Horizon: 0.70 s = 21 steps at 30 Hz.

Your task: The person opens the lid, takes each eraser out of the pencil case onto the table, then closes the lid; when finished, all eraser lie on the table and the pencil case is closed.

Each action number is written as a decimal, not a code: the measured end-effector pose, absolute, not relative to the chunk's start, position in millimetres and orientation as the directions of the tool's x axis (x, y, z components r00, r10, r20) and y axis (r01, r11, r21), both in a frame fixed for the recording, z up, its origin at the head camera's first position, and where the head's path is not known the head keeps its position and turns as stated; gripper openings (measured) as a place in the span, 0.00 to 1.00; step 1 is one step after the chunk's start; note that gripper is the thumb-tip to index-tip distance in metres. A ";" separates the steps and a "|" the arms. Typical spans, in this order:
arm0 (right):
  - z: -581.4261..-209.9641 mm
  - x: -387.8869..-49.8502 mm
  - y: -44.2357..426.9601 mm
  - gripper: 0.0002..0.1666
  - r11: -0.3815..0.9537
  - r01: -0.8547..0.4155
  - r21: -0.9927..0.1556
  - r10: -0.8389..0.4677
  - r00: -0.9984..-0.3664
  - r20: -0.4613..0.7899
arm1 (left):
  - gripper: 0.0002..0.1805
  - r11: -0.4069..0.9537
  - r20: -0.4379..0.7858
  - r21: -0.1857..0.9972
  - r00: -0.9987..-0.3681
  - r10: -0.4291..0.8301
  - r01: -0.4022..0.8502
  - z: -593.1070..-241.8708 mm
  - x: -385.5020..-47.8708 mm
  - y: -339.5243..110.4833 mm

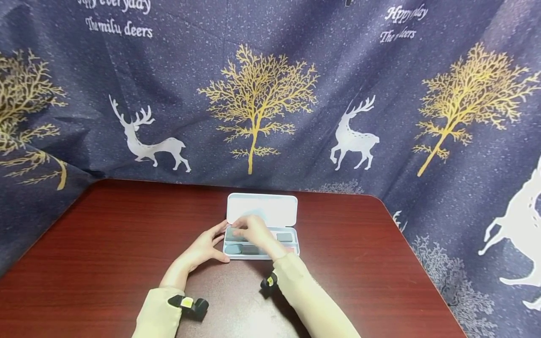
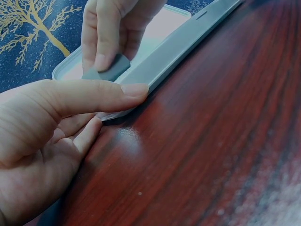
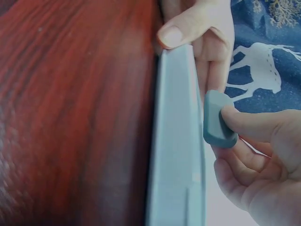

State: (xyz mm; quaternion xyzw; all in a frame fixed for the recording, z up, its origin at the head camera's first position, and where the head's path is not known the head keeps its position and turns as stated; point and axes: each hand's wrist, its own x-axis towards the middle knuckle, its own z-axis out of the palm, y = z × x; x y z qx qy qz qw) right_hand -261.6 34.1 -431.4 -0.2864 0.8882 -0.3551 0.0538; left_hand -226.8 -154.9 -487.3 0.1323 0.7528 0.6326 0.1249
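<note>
A pale blue hinged case [image 1: 276,209] stands on the table with its lid raised at the back. My left hand [image 1: 204,248] grips its left end, thumb at the front corner and fingers at the rear. Over the rear left compartment my right hand [image 1: 257,233] pinches a small grey-green rounded block [image 3: 218,125] between thumb and fingers. In the right wrist view the block is held just beyond the case's front wall [image 3: 176,141]. Another grey-green block [image 1: 284,237] sits in the rear right part. A blue piece [image 1: 233,249] and a dark grey piece [image 1: 250,250] lie in the front row.
The case rests on a dark red wooden table [image 1: 127,234], near its back edge. Behind the table hangs a navy cloth [image 1: 190,70] printed with deer and golden trees. A black wrist mount is on each sleeve.
</note>
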 end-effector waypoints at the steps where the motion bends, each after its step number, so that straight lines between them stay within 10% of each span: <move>1: -431.0 -261.9 35.0 0.11 0.580 -0.468 -0.667 -0.542 -0.833 0.112 | 0.63 0.163 -0.018 0.986 -0.933 0.358 0.043 -487.2 -226.8 -154.8; 21: -426.4 -267.7 103.4 0.12 0.542 -0.333 -0.772 -0.356 -0.923 0.149 | 0.63 0.194 -0.008 0.979 -0.939 0.345 0.063 -485.9 -225.6 -155.9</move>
